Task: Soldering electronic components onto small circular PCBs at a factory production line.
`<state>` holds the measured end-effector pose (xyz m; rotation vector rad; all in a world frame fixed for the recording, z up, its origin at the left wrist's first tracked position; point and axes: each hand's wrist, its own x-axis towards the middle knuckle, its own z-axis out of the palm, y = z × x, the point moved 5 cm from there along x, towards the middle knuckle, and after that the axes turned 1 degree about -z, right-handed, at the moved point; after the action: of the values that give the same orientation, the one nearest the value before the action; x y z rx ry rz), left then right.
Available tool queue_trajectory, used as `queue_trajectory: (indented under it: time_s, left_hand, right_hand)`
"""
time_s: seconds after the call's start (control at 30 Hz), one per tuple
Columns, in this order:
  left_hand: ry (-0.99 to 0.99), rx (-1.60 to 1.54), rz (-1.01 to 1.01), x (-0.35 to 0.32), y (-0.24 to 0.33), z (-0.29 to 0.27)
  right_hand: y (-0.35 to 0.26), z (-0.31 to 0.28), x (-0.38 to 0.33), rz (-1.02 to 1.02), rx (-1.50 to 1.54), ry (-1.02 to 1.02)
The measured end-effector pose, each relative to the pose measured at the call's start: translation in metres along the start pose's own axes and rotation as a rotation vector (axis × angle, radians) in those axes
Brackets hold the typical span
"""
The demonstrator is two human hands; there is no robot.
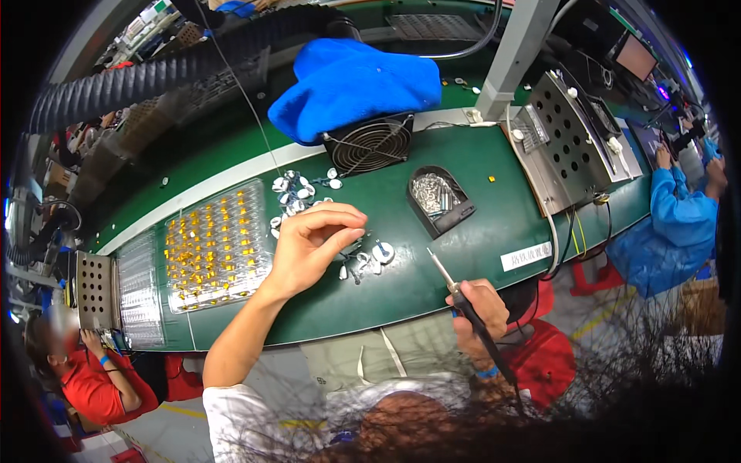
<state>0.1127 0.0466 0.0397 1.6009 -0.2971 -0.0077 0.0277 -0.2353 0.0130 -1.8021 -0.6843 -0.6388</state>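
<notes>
My left hand hovers over the green bench, its fingertips pinched together above a few small round silver parts with thin wires; whether it holds one I cannot tell. My right hand grips a black-handled soldering iron whose metal tip points up-left toward those parts. More of the small round parts lie in a heap just beyond my left hand.
A clear tray of small yellow pieces lies left. A black holder with silvery metal wool, a small fan under a blue cloth, and a perforated metal box stand behind. Other people sit at left and right.
</notes>
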Motion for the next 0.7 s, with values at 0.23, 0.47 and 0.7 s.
queue_trajectory:
  time_s: [0.23, 0.47, 0.7]
  left_hand:
    - [-0.07, 0.026, -0.086, -0.004, -0.005, 0.016]
    - [-0.184, 0.278, -0.084, -0.002, -0.008, 0.026]
    - [-0.177, 0.117, -0.208, -0.004, -0.014, 0.026]
  right_hand:
    - [0.006, 0.016, -0.004, -0.078, -0.015, -0.044]
    - [0.003, 0.025, 0.007, -0.158, -0.095, -0.137]
    - [0.001, 0.029, 0.008, -0.163, -0.145, -0.175]
